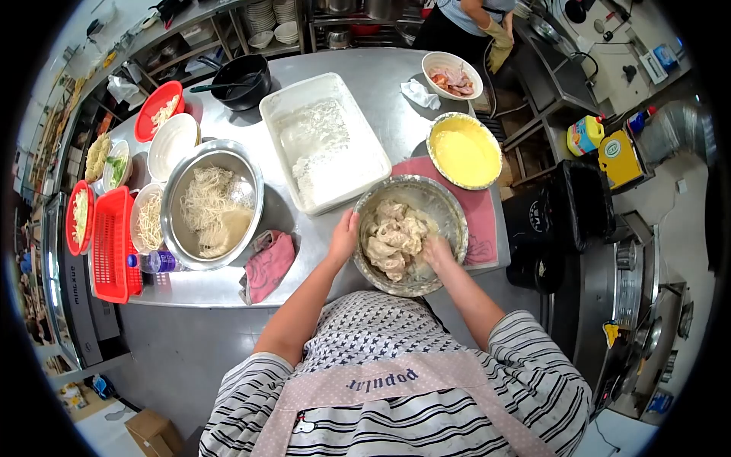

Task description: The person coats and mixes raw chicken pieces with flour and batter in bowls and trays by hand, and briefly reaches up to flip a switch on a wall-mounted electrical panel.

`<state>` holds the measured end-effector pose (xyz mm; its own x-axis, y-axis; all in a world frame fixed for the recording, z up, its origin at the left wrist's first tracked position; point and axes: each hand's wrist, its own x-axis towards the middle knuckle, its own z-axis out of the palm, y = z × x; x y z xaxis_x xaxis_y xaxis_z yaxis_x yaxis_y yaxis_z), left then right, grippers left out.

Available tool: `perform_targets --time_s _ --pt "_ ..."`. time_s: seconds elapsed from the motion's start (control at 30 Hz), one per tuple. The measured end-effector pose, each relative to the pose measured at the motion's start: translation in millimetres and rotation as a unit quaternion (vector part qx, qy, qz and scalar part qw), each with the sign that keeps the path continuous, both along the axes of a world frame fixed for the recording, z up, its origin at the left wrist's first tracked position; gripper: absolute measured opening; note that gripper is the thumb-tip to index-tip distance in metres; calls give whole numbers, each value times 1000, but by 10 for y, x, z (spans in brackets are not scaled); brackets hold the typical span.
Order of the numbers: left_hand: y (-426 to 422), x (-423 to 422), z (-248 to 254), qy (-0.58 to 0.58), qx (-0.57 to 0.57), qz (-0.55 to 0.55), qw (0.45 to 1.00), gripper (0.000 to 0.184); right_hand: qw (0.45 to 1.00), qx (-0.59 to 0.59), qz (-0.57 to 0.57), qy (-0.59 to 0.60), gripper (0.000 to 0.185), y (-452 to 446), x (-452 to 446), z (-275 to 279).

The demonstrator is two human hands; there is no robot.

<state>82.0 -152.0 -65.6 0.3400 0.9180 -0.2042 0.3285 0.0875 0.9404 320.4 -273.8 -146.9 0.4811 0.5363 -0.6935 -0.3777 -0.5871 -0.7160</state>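
Note:
A metal mixing bowl (pixel 451 213) stands at the table's front edge, partly on a pink cloth (pixel 482 242). Pale raw meat pieces (pixel 392 247) in a wet, batter-like coating lie inside it. My left hand (pixel 346 238) grips the bowl's left rim. Inside the bowl, at the right of the meat, is my right hand (pixel 438 253), with its fingers curled; their tips and anything in them are hidden. Just behind stands a white rectangular tub (pixel 373 156) with white powder in it. A bowl of yellow batter (pixel 466 151) sits behind and to the right.
Left of the tub are a steel bowl of noodles (pixel 209 206), a folded pink cloth (pixel 270 263), a red basket (pixel 114 244) and a black pot (pixel 242 80). A bowl of sliced meat (pixel 453 76) stands at the back right. Another person (pixel 480 23) wearing gloves is beyond the table.

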Motion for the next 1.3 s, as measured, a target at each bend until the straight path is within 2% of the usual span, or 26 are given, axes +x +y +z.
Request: perform_targets --time_s 0.07,0.1,0.13,0.2,0.23,0.27,0.3,0.33,0.37,0.4,0.43,0.47,0.5,0.53,0.57,0.63,0.73,0.8,0.83,0.93,1.1,1.17,1.2,1.23,1.27,1.3 --pt "4 2 11 4 1 -2 1000 40 969 78 -115 204 30 384 41 -49" --pt "6 4 -13 4 -1 2 1000 40 956 97 -131 245 30 648 -147 294" --pt "8 9 -28 4 -5 4 1000 40 991 48 -47 116 31 797 -329 698" --pt "41 -1 4 -14 -42 -17 999 44 979 97 168 -60 33 990 -526 727" --pt "55 -17 19 -34 -82 -32 996 47 931 193 294 -102 34 1052 -588 527" --pt "47 -53 -9 -35 -82 -41 995 47 853 154 335 -370 30 914 -839 710" --pt "40 -86 -79 22 -33 -38 998 44 775 114 507 -359 26 867 -909 917" --pt "70 -64 -187 70 23 -46 996 42 735 158 553 -358 22 690 -983 1272" --pt "126 -179 -561 173 235 -163 942 41 682 249 564 -393 18 459 -949 1227" --pt "139 -144 -475 183 148 -156 959 41 572 132 673 -450 20 303 -909 1230" --pt "240 -123 -448 283 117 -226 925 41 535 199 679 -461 29 145 -782 871" --pt "262 -182 -596 303 192 -246 901 40 520 186 710 -436 44 41 -618 1055" --pt "354 -274 -864 306 235 -257 886 41 573 168 673 -436 48 -58 -525 1117" --pt "327 -243 -781 128 120 -133 976 45 620 160 634 -434 53 -99 -463 1127" --pt "267 -113 -568 -10 -22 -46 999 49 632 111 626 -444 56 -53 -368 1120" --pt "142 18 -243 -52 -68 -53 995 49 646 60 610 -455 60 39 -308 1175" --pt "182 -2 -352 -65 -70 -68 993 48 697 79 491 -517 58 329 -492 1145" --pt "175 44 -388 -41 -50 -64 996 47 840 41 279 -463 56 580 -467 643" --pt "159 36 -364 -51 -73 -58 994 48 872 111 215 -425 47 619 -373 624" --pt "191 -24 -367 -52 -84 -59 993 49 907 119 172 -366 39 500 -111 1169" --pt "242 -16 -649 -65 -75 -41 994 56 857 20 242 -455 41 355 -165 1806" --pt "162 24 -304 -88 -115 -59 988 61 816 71 236 -522 48 335 -342 1829" --pt "339 -87 -683 -29 -69 -98 992 61 677 164 256 -670 50 361 -379 1455" --pt "257 -129 -671 -3 17 -106 994 60 788 138 315 -511 49 324 -481 1427" --pt "287 -161 -795 103 72 -94 988 58 790 151 350 -480 47 322 -596 1209" --pt "350 -151 -705 -25 -31 -99 994 48 799 105 428 -409 44 255 -651 1195"
